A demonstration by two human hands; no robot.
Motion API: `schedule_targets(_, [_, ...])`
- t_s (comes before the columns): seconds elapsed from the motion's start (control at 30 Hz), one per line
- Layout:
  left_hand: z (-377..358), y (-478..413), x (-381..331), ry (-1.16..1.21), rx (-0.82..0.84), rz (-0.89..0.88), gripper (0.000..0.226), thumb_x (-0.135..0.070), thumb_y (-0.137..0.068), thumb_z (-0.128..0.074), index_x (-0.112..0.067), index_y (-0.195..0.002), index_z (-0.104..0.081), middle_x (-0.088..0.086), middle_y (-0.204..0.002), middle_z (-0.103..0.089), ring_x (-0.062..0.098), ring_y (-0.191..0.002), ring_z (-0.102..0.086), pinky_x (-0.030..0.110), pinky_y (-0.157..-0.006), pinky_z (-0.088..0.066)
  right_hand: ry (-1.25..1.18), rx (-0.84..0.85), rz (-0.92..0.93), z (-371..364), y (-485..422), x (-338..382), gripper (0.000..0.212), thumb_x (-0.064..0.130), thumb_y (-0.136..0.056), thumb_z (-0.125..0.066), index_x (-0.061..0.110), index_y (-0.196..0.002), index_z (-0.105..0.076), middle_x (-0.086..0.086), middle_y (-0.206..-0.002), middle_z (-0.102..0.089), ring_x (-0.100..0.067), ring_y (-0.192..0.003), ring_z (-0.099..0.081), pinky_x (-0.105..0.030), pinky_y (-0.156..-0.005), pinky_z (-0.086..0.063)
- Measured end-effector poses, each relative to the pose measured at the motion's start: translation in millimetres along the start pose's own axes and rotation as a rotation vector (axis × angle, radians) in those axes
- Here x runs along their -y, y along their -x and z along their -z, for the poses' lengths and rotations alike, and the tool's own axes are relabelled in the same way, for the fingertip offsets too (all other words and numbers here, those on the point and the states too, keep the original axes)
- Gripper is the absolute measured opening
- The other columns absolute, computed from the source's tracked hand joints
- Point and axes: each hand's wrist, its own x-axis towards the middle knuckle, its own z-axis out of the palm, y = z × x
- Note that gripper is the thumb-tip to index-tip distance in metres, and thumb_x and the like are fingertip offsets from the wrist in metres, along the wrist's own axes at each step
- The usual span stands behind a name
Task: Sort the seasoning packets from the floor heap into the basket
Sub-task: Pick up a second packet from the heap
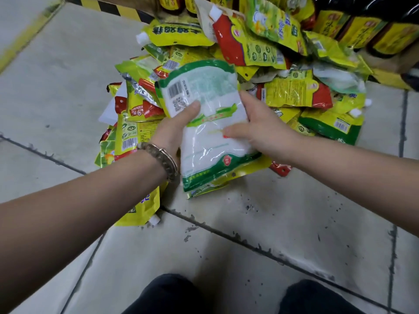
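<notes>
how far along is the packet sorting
Done: cannot tell, no basket is in view. In hand: left hand and right hand hold green-edged white plastic packets. Left: a big heap of yellow, red and green packets on the grey tiled floor.

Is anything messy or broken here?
Messy, yes: the seasoning packets lie in a jumbled heap on the floor, and dark specks dot the tile nearby. I see nothing torn or spilled. The left hand and right hand grip a white packet.
</notes>
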Motion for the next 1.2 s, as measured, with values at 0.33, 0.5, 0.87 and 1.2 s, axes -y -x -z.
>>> schedule_targets(0.33, [27,-14,-19,-0.114,-0.280,-0.180,0.139,-0.059,-0.020,-0.090,-0.018,-0.142,-0.038,0.004,-0.135,-0.054,0.030,-0.119,-0.055,0.053,-0.101,-0.041,0.751,-0.410,-0.128,33,-86,-42,0.064,0.015,-0.083,-0.064,0.018,-0.139,-0.033,-0.009,-0.137,-0.036,-0.025,-0.119,-0.043,-0.035,-0.086,-0.040])
schedule_targets(0.5, [21,-11,-16,-0.083,-0.252,-0.195,0.077,-0.031,-0.070,-0.080,-0.013,-0.133,-0.040,-0.013,-0.112,-0.055,0.006,-0.094,-0.057,0.016,-0.084,-0.044,0.627,-0.635,-0.037,41,-108,-56,0.032,0.028,-0.090,-0.060,0.024,-0.121,-0.057,-0.006,-0.128,-0.042,-0.025,-0.108,-0.053,-0.035,-0.079,-0.045])
schedule_targets(0.87, [26,-12,-21,-0.128,-0.265,-0.193,0.140,-0.055,-0.017,-0.088,-0.016,-0.142,-0.038,0.006,-0.133,-0.056,0.031,-0.119,-0.055,0.053,-0.101,-0.042,0.334,-0.902,0.233,86,-99,-39,0.024,0.014,-0.091,-0.050,-0.003,-0.097,-0.066,-0.004,-0.106,-0.045,-0.009,-0.097,-0.043,-0.005,-0.085,-0.033])
schedule_targets(1.2, [12,-3,-23,-0.087,-0.219,-0.190,0.070,-0.030,-0.060,-0.084,-0.018,-0.123,-0.058,0.005,-0.110,-0.070,0.028,-0.096,-0.069,0.042,-0.075,-0.058,0.379,-1.050,0.546,109,-56,40,0.021,0.016,-0.097,-0.039,0.003,-0.085,-0.049,0.017,-0.070,-0.040,0.013,-0.062,-0.042,-0.016,-0.061,-0.032])
